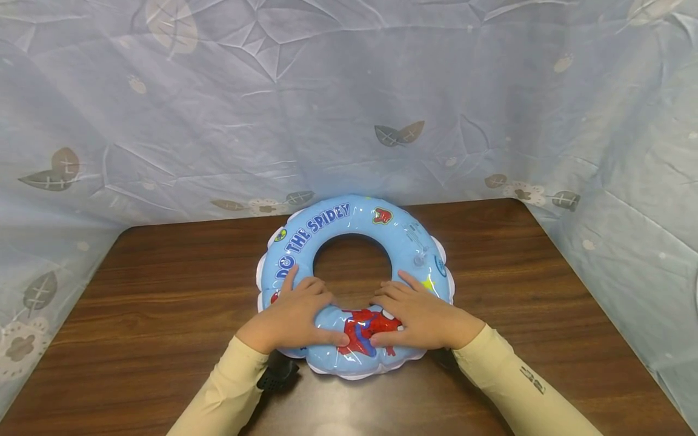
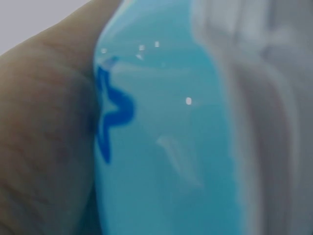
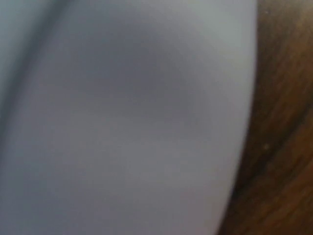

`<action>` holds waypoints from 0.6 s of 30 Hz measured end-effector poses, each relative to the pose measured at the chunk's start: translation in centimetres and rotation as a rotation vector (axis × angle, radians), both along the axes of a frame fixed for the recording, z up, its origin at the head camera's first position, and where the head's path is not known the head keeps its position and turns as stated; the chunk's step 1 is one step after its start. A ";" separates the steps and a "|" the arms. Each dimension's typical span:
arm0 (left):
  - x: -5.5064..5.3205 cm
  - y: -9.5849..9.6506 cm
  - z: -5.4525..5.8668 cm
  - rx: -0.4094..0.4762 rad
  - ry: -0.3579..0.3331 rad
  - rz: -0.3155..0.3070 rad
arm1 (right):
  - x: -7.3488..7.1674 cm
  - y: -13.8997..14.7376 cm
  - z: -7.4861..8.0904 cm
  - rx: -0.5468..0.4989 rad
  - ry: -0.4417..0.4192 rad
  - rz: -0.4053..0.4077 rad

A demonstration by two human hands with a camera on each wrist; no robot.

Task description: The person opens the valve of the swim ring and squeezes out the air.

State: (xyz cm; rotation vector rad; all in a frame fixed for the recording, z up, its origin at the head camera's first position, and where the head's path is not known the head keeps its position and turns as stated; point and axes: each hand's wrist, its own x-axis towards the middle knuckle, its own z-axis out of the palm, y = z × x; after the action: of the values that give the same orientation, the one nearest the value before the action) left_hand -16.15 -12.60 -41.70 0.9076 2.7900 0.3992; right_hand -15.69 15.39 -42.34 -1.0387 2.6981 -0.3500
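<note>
An inflated light-blue swim ring (image 1: 364,217) with white scalloped edging lies flat on the table, printed with cartoon figures and lettering. My left hand (image 1: 297,316) rests on its near left part, fingers spread and thumb pointing inward. Across from it, my right hand (image 1: 422,316) rests on the near right part, thumb also inward. Between the two thumbs a red and blue figure (image 1: 357,332) shows. In the left wrist view, the hand's skin lies against the blue vinyl (image 2: 166,122). The ring's pale edging (image 3: 127,127) fills most of the blurred right wrist view.
The brown wood-grain table (image 1: 180,290) extends to both sides of the ring. A pale blue curtain (image 1: 327,109) with leaf prints hangs behind the table and along its sides. A black device (image 1: 278,372) sits at the left wrist.
</note>
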 end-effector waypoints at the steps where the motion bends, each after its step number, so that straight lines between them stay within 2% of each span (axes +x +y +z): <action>1: 0.0 0.0 0.0 0.000 -0.002 0.001 | 0.0 0.0 0.0 0.000 0.000 0.001; 18: -0.1 0.1 0.0 -0.013 -0.008 0.013 | 0.0 0.1 0.1 0.013 0.002 -0.003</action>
State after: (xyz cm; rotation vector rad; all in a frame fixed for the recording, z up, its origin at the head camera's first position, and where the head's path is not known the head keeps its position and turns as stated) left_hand -16.22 -12.52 -41.73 0.8834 2.7897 0.3853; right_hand -15.73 15.45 -42.29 -1.0321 2.7004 -0.3314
